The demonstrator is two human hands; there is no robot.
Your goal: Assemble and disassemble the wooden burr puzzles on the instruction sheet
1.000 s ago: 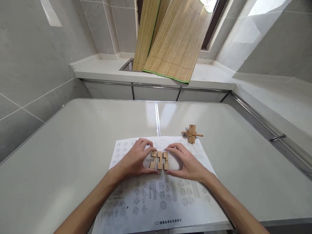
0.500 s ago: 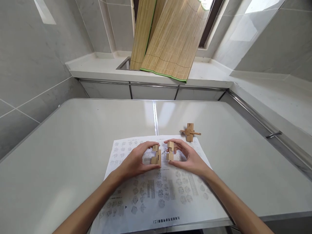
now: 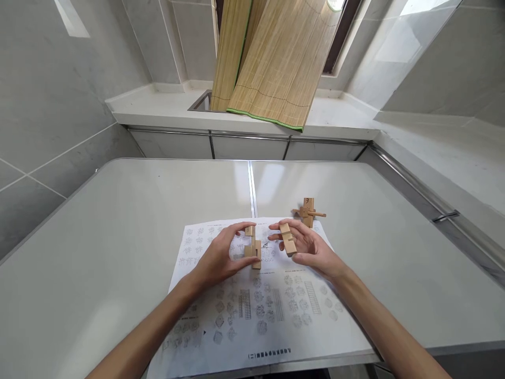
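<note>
My left hand [image 3: 226, 251] is closed around notched wooden puzzle pieces [image 3: 256, 251], thumb at the near end and fingers at the far end. These pieces look fitted against each other. In my right hand [image 3: 313, 250] is a single notched wooden puzzle block [image 3: 288, 240], tilted, with the thumb at its lower end and the fingers behind it. A gap separates the block from the pieces on the left. Both hands are above a printed sheet [image 3: 260, 326] covered with small diagrams.
Beyond my right hand, an assembled wooden puzzle [image 3: 308, 211] with crossing bars sits at the sheet's far edge. The white table [image 3: 118, 226] has a seam down its middle. A bamboo mat [image 3: 280, 68] hangs over the ledge [image 3: 158, 113] behind the table.
My right hand has moved slightly right and turned its block from upright to tilted. The left-hand pieces have shifted a little, with one now reaching lower relative to the others.
</note>
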